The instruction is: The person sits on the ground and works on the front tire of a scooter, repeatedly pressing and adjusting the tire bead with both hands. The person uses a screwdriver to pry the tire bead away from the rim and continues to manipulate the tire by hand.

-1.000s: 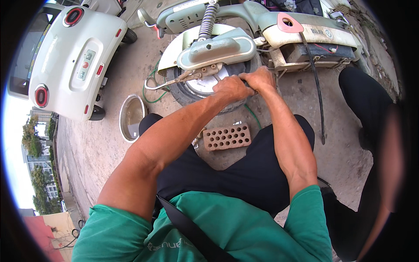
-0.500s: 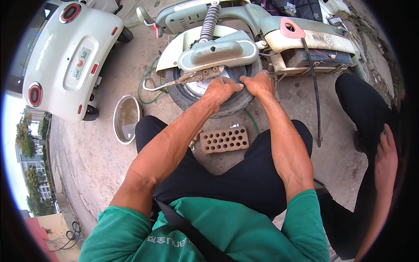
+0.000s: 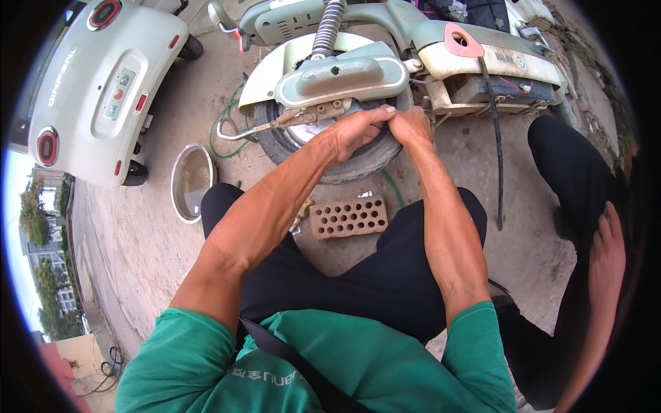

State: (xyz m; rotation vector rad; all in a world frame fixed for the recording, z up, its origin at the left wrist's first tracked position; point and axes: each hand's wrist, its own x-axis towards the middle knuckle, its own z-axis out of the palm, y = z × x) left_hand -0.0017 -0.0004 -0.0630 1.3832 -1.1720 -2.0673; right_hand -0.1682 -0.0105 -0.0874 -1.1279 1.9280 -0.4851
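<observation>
A scooter lies on its side in front of me, its rear wheel with a worn black tyre (image 3: 365,166) facing me. At the tyre's right part my left hand (image 3: 358,132) has its fingers curled against the rubber, its thumb reaching to my other hand. Close beside it, my right hand (image 3: 411,128) is closed on the tyre's edge, knuckles up. The fingertips of both hands are partly hidden. Over the wheel sit a pale green cover (image 3: 341,79) and a coil spring (image 3: 329,31). A bent metal bar (image 3: 265,129) crosses the wheel at the left.
A perforated brick (image 3: 348,217) lies between my knees. To the left stand a basin of murky water (image 3: 195,184) and a parked white car (image 3: 103,89). A black rubber hose (image 3: 494,151) hangs from the scooter body. Another person's hand (image 3: 609,248) and dark-trousered legs are at the right.
My left hand has turned and slid slightly along the tyre, its thumb now meeting my right hand. The right hand stays at nearly the same spot. The view has shifted slightly.
</observation>
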